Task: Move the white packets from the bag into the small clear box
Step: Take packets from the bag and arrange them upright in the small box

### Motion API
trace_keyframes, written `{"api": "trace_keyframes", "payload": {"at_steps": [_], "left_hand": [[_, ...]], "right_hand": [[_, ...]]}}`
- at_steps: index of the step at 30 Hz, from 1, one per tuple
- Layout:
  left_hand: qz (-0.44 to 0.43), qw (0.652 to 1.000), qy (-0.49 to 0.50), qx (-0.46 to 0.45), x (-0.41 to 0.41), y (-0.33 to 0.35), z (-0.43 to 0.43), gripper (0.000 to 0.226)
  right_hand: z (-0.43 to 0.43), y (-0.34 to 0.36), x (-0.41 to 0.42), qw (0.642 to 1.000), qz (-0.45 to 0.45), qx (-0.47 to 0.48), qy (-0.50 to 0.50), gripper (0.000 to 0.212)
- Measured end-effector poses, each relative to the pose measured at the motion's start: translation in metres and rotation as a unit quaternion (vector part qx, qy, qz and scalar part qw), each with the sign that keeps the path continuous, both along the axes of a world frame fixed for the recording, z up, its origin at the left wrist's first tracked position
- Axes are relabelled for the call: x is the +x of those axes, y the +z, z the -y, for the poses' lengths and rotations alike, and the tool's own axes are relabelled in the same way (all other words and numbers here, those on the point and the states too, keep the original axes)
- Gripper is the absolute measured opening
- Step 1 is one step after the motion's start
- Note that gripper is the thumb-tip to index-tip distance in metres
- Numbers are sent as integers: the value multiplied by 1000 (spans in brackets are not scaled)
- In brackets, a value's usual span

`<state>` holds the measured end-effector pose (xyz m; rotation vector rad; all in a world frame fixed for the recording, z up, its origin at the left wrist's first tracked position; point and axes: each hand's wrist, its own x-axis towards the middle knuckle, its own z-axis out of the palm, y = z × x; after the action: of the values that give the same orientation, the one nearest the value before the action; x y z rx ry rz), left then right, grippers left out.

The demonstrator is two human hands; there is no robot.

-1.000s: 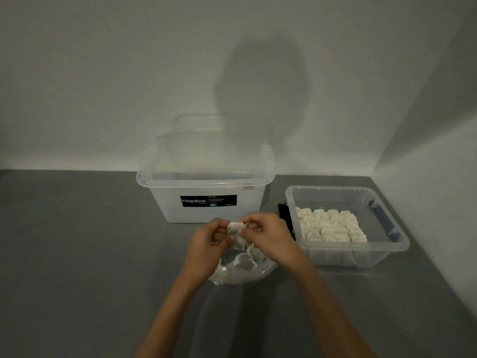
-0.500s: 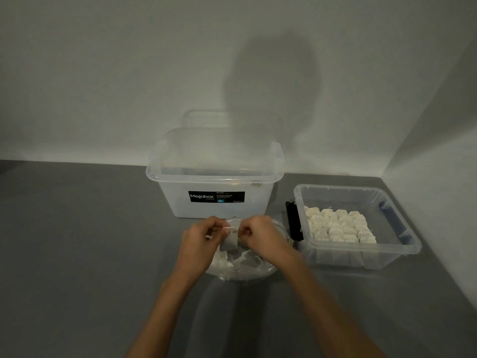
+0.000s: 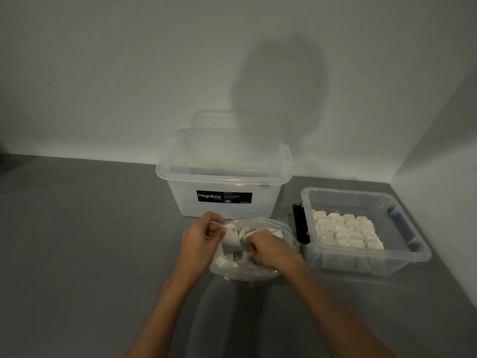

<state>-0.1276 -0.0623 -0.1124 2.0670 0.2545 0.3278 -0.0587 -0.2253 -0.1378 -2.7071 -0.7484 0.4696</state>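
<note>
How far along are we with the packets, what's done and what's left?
Done: rows of packets already cover much of the small box floor. In hand: the left hand pinches one packet above the bag; the right hand reaches into the bag. Left: more packets show inside the bag, count unclear.

1 head-worn wide-angle view, forward and down, close over both hands [image 3: 247, 244] at a grey table [image 3: 77, 241].
</note>
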Motion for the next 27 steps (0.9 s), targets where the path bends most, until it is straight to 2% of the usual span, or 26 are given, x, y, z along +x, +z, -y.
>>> {"api": "trace_keyframes", "payload": {"at_steps": [3,5,7,9,11,12,15,17,19,22,27], "left_hand": [[17,1000,20,16,-2,2,-2,19],[25,999,24,20,-2,1,-5,22],[26,999,16,20,0,1,-5,29],[27,999,3,22,1,2,-3,34],[23,1000,-9,9,2,5,2,34],[20,1000,-14,-6,3,7,5,32],[15,996,-47,-79,4,20,14,14],[3,990,-85,-109,4,30,19,13],[-8,987,-119,-103,5,34,23,14],[-13,985,-127,-119,5,32,27,11],[-12,973,-93,-213,2,35,34,13]], "right_hand": [[8,19,0,988,-29,124,-85,8],[15,31,-5,965,-59,217,-134,12],[22,40,-11,924,-119,320,-174,14],[26,45,-17,862,-193,422,-203,7],[29,49,-22,825,-218,476,-215,9],[29,49,-23,827,-208,476,-215,10],[28,54,-24,878,-126,425,-181,12],[29,61,-23,903,-88,399,-135,14],[32,65,-22,910,-70,394,-113,16],[35,70,-18,894,-68,422,-137,19],[41,77,-17,844,-87,494,-187,18]]}}
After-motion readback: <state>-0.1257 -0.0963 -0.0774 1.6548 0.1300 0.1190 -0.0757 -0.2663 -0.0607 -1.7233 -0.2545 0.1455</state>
